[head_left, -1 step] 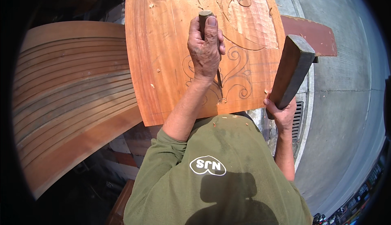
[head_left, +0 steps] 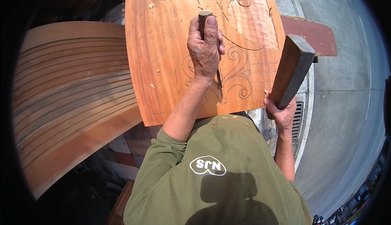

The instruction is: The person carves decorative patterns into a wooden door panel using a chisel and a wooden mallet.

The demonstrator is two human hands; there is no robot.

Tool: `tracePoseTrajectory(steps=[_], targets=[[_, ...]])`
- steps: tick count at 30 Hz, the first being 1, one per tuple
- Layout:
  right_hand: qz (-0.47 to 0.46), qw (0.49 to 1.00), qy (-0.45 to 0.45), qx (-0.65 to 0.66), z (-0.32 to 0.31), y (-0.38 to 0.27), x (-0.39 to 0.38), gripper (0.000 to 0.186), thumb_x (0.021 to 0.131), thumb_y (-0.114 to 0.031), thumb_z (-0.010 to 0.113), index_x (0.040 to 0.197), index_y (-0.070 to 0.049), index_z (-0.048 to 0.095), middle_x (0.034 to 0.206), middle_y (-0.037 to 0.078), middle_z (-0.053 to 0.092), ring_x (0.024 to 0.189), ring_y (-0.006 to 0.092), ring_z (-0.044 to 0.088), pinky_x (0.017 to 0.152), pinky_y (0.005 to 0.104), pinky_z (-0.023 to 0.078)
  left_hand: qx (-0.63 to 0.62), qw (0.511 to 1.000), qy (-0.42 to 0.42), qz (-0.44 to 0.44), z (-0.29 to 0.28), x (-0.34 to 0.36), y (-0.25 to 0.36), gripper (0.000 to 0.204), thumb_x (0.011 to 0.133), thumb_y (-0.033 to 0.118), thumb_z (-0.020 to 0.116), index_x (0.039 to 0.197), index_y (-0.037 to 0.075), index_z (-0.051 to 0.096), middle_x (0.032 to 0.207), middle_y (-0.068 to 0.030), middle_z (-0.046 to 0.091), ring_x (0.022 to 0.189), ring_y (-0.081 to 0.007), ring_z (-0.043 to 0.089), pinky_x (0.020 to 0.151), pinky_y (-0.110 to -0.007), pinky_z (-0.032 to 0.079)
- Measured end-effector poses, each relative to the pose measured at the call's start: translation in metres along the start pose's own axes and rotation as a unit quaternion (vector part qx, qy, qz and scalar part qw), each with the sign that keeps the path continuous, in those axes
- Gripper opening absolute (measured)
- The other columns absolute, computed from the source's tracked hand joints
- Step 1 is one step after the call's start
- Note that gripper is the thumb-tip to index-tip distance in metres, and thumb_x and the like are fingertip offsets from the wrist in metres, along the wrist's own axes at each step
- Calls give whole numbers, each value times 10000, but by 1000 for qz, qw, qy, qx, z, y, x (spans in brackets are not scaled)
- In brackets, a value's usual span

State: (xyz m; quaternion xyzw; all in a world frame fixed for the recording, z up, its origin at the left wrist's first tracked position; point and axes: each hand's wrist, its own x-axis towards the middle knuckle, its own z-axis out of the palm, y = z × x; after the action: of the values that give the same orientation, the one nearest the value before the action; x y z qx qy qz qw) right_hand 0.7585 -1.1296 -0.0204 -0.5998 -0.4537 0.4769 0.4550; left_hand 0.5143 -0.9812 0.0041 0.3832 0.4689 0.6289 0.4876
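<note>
My left hand (head_left: 204,56) is closed round the handle of a carving chisel (head_left: 220,78), thumb laid along it near the butt. The chisel's thin dark blade slants down to a small curl near the close edge of a reddish-brown wooden board (head_left: 163,97). Pencilled scrolls surround the blade on the board, and carved scrollwork lies farther up. Off the board's right edge, my right hand (head_left: 283,113) grips the lower end of a long, squared wooden mallet (head_left: 291,72), tilted with its upper end away from me. The mallet is apart from the chisel.
Long grooved wooden panels (head_left: 77,78) lie at the left. A dark red flat board (head_left: 313,33) sits beyond the mallet. Concrete floor (head_left: 342,115) with a drain grate (head_left: 297,121) stretches along the right. Wood chips (head_left: 152,86) dot the work and my green shirt (head_left: 163,184).
</note>
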Motion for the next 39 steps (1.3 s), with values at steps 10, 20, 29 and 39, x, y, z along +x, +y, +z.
tracePoseTrajectory(steps=[10, 20, 29, 39], targets=[[-77, 997, 21, 21, 1, -38, 25, 500, 789, -41, 932, 1187, -47, 631, 951, 37, 736, 865, 122, 703, 794, 274, 568, 0, 999, -22, 29, 3, -7, 0, 403, 1108, 460, 621, 1205, 69, 601, 736, -3, 574, 522, -60, 531, 467, -213, 435], [-248, 930, -140, -231, 25, -134, 165, 867, 808, -149, 922, 1584, -218, 539, 1294, 79, 741, 1156, 202, 731, 1018, 370, 621, 17, 998, -11, 56, 11, -9, -6, 350, 1097, 388, 665, 1190, 58, 598, 717, 9, 553, 503, -50, 486, 448, -207, 393], [-301, 926, -143, -176, 36, -141, 190, 852, 839, -140, 890, 1608, -207, 529, 1322, 105, 727, 1126, 204, 714, 995, 364, 606, 21, 999, 27, 14, 3, 2, -9, 321, 1088, 401, 675, 1118, 94, 585, 707, 24, 556, 474, -47, 494, 413, -208, 387], [-163, 983, -82, -35, 45, -169, 171, 910, 786, -174, 942, 1549, 13, 482, 1355, 125, 665, 1221, 199, 630, 1004, 332, 509, -11, 1000, 0, -15, 2, 5, -10, 355, 1082, 444, 672, 1131, 102, 589, 725, 21, 569, 487, -52, 527, 423, -204, 421]])
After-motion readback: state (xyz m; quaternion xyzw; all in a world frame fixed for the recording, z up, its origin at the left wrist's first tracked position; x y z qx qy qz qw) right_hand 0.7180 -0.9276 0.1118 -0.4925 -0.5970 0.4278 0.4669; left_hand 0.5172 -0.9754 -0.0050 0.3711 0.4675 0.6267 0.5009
